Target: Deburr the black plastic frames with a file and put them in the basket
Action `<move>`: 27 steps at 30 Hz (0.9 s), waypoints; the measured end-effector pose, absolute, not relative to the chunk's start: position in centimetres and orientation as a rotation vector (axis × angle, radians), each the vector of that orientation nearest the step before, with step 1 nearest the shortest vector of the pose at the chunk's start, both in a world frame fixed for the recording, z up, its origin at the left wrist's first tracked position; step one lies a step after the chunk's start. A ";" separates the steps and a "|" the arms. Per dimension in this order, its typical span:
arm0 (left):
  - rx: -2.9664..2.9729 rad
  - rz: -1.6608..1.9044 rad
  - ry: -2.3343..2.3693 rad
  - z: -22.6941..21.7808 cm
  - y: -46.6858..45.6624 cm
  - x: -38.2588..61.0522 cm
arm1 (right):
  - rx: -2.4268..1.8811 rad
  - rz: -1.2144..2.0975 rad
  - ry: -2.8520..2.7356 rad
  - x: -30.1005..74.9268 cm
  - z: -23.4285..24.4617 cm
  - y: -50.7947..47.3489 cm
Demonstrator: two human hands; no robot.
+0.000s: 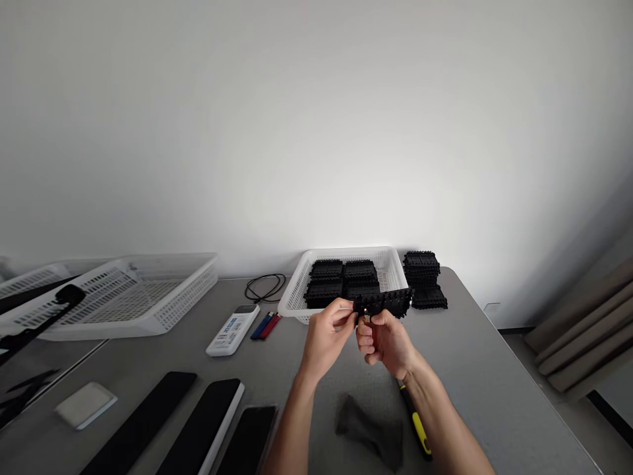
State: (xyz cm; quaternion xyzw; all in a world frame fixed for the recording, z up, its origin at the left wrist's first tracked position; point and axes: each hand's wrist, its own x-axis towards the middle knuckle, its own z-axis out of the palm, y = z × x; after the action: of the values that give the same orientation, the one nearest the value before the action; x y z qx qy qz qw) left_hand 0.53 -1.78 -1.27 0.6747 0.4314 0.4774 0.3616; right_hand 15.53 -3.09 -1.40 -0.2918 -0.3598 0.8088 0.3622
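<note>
My left hand (325, 340) is closed on the left end of a black plastic piece (391, 302) with a toothed edge, held up in front of the basket. My right hand (390, 344) is wrapped round a lighter (366, 318). Its metal top shows with a small bright spot of flame close under the plastic piece, and a bit of red body shows between the fingers. Behind them, a white plastic basket (297, 290) holds several stacks of similar black pieces (324, 290). More black pieces (422, 267) are stacked to the basket's right.
A yellow-and-black handled tool (419, 425) and a dark cloth-like item (370, 432) lie near my right forearm. Left are blue (262, 325) and red (270, 326) lighters, a white device (232, 331), a black cable (266, 288), dark flat slabs (202, 429) and another white basket (163, 320).
</note>
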 end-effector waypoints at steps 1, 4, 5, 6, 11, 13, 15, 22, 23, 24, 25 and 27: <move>1.735 1.238 1.127 -1.2 -1.8 0.5 | -0.741 2.092 -0.914 15.7 -1.4 -3.0; 1.720 1.262 1.174 -1.0 -1.8 0.2 | -0.718 2.095 -0.871 16.2 -1.3 -2.8; 1.714 1.269 1.184 -1.0 -1.8 0.1 | -0.713 2.091 -0.856 16.4 -1.3 -2.7; 1.707 1.277 1.192 -0.9 -1.8 -0.1 | -0.708 2.089 -0.841 16.6 -1.3 -2.6; 1.677 1.308 1.222 -1.1 -1.8 -0.9 | -0.687 2.075 -0.772 18.0 -1.3 -2.2; 1.673 1.312 1.229 -1.3 -1.8 -1.1 | -0.676 2.057 -0.751 18.7 -1.2 -2.0; 1.664 1.319 1.234 -1.4 -1.7 -1.4 | -0.668 2.033 -0.730 19.3 -1.1 -2.0; 1.669 1.346 1.229 -1.7 -1.6 -1.8 | -0.648 1.974 -0.688 20.5 -1.1 -1.9; 1.672 1.345 1.227 -1.7 -1.6 -1.7 | -0.651 1.976 -0.689 20.4 -1.1 -1.9; 1.676 1.343 1.225 -1.7 -1.6 -1.6 | -0.657 1.980 -0.692 20.4 -1.1 -1.9; 1.681 1.340 1.224 -1.6 -1.7 -1.5 | -0.663 1.985 -0.696 20.3 -1.1 -1.9; 1.695 1.338 1.226 -1.4 -1.8 -1.2 | -0.676 1.996 -0.712 20.0 -1.1 -1.9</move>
State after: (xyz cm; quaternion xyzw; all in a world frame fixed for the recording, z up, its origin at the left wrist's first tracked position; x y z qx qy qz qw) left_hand -1.20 -1.82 -1.37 0.6459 0.4672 0.5100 0.3232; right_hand 20.03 -1.92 -1.13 -0.2725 -0.2872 0.8046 0.4426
